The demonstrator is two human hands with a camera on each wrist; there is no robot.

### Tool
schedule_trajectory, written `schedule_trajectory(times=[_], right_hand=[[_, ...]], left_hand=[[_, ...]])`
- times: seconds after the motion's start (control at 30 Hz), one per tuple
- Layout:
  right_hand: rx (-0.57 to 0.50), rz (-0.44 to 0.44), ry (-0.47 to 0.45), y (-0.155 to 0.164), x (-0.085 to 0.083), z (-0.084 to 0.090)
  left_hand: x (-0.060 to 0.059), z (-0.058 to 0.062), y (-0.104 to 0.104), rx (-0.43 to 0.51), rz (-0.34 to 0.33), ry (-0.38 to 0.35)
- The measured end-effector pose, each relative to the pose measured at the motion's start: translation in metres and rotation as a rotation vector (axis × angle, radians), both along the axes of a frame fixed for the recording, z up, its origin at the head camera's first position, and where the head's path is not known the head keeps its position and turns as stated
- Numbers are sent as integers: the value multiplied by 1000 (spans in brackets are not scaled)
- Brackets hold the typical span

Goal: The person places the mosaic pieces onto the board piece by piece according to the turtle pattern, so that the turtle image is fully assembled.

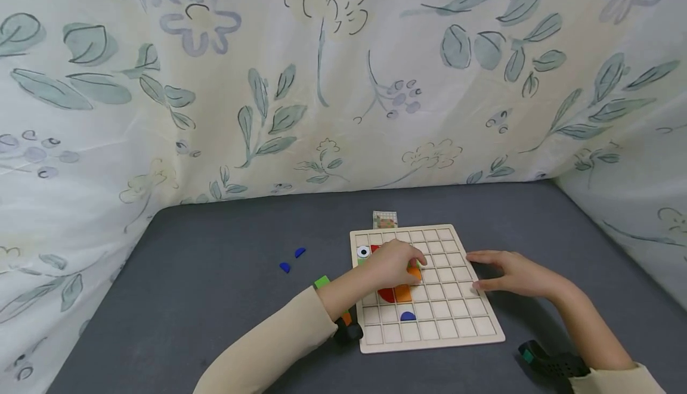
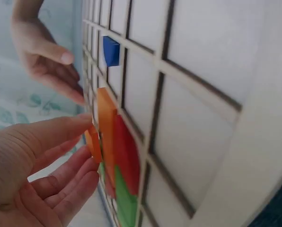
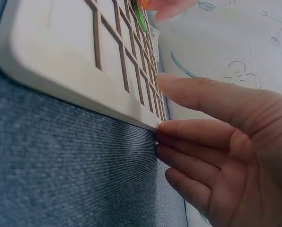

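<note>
a grey tabletop carries a wooden grid board. the left hand pinches an orange piece over it. the right hand, fingers straight, touches the board's edge.

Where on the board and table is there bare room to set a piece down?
Free: the wooden grid board's right columns and bottom row, right of the blue half-round piece; also the grey table left of it. Crowded: upper-left cells under the left hand.

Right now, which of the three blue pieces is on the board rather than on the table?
The blue half-round piece in a cell near the board's front edge. The other two blue pieces lie loose on the grey table, left of the board.
</note>
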State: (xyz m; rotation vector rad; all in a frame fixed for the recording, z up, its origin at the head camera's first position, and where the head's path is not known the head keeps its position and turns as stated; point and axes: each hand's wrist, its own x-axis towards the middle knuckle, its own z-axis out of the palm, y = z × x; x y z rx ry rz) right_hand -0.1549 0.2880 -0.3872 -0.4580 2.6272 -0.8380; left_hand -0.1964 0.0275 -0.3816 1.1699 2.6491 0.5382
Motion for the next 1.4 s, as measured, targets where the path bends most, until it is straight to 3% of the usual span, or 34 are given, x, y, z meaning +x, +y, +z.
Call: schedule_trajectory(times=[0.8,1.2,1.4], right_hand=[[-17,12,-4,-1,2,6],[-15,29,14,1,2,6],[-20,31,0,2,2,8]], left_hand=[[8,-3,7,-14,40,69],[9,3,2,-35,-22,88],[9,15,-9,16,-43,40]])
